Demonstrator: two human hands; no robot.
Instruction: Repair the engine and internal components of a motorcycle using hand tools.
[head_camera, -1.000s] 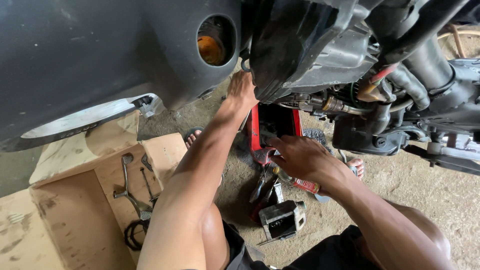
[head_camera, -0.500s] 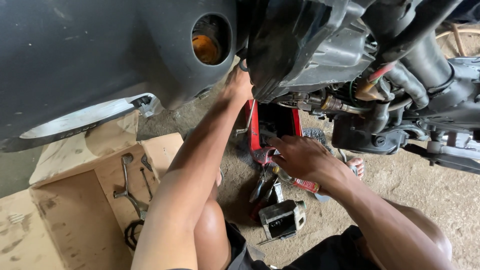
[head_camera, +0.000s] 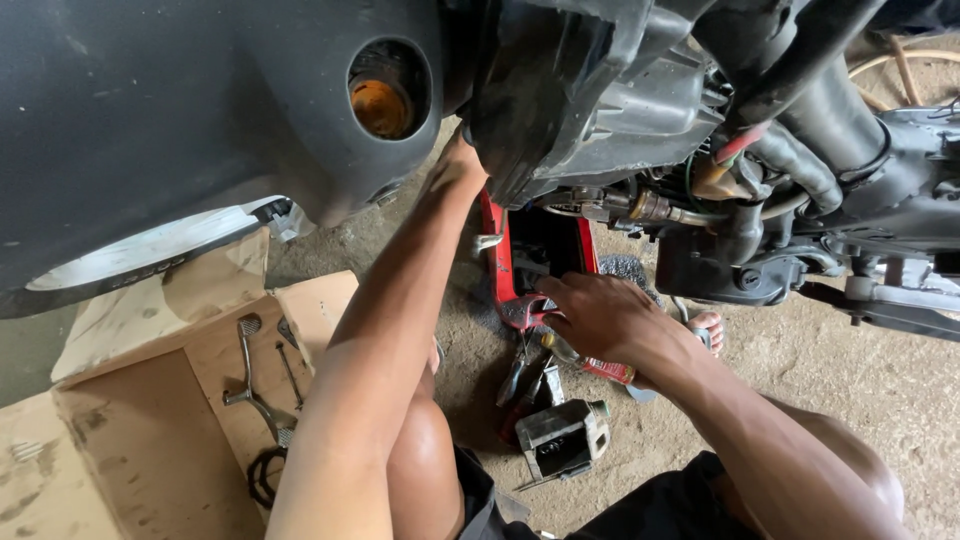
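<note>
Work was mid-way, by the look of it: engine block (head_camera: 590, 100) of the dark motorcycle was the reference. Left hand (head_camera: 455, 170) was pressed up against the block's lower left edge, fingers hidden behind the casing, so I couldn't tell whether it gripped anything. Right hand (head_camera: 600, 315) sat below the block, fingers curled loosely onto the red stand frame (head_camera: 505, 280), nothing visibly clamped in it. Nothing looked removed yet; block was in place, hoses and cables attached to its right. Loose tools lay below the block: pliers (head_camera: 515, 375), a small grey box-shaped part (head_camera: 562, 438). Left of the block, an open cardboard box (head_camera: 150, 440) held metal levers (head_camera: 255, 385). Floor (head_camera: 830, 400) was bare, dusty concrete, workshop-like, dim under the bike.
</note>
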